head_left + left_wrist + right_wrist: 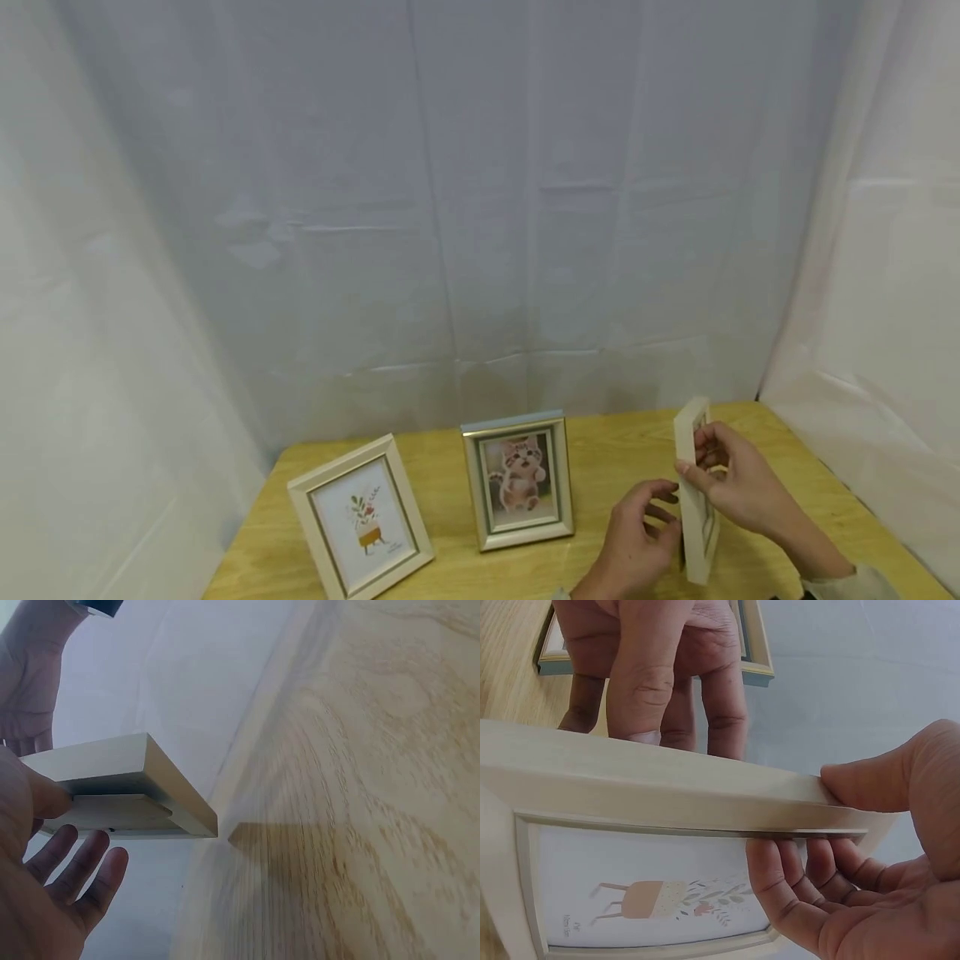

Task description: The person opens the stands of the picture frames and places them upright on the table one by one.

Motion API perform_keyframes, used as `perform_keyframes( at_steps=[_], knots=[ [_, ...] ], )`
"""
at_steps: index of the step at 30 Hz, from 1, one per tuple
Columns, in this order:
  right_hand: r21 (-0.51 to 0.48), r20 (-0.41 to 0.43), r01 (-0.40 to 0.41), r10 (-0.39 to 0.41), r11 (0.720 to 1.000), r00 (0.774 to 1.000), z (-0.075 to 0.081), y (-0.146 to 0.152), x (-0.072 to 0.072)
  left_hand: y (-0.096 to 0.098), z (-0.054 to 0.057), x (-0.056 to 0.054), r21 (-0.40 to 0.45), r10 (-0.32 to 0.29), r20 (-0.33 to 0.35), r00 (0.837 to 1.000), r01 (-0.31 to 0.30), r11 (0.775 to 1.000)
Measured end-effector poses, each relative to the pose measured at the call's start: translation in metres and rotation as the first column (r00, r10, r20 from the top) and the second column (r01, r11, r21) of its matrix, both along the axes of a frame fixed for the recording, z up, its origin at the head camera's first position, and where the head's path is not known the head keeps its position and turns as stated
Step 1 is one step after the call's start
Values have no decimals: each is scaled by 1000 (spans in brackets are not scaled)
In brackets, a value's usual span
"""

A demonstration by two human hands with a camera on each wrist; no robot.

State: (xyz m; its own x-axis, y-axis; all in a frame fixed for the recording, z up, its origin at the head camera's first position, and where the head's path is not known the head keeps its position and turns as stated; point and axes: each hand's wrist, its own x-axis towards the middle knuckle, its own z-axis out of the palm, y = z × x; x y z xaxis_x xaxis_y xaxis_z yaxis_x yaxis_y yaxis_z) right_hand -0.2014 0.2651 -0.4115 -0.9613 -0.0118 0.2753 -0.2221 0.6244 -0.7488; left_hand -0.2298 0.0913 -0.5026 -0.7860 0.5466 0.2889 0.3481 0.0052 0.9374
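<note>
A cream picture frame [694, 500] stands on edge in the head view, turned nearly side-on. My right hand [750, 483] grips its side edge, the thumb on the outer face and the fingers [784, 881] curled over the inner lip. A potted-plant print [660, 900] shows inside this frame in the right wrist view. My left hand [636, 533] is behind the frame, its thumb touching near a flat back panel [112, 810] and its other fingers [105, 881] loosely bent and apart from it. Part of the left fingertips is hidden behind the frame in the right wrist view.
A gold-and-green frame with a kitten picture [519, 479] stands mid-table. A cream frame with a plant print [363, 521] stands tilted at left. Both are on the wood-grain table [442, 467]. White sheeting [480, 250] hangs behind and at both sides.
</note>
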Motion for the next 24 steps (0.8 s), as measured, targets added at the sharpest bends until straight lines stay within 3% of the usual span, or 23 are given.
perform_keyframes(
  at_steps=[7,15,18,24],
  knots=[
    [-20,-3,-26,26,999,1000,-2,0,1,-4,-5,-3,-59,13,-129,992,-21,998],
    [-11,-20,-3,3,1000,1000,-3,0,2,-5,-11,-9,-122,39,-275,961,-75,990],
    [-19,-10,3,-3,1000,1000,-3,-1,2,-6,-13,-10,-130,44,-296,954,-86,988],
    [-15,-15,9,-9,1000,1000,-2,-3,2,-8,-13,-13,-132,33,-241,970,-67,989]
  ],
)
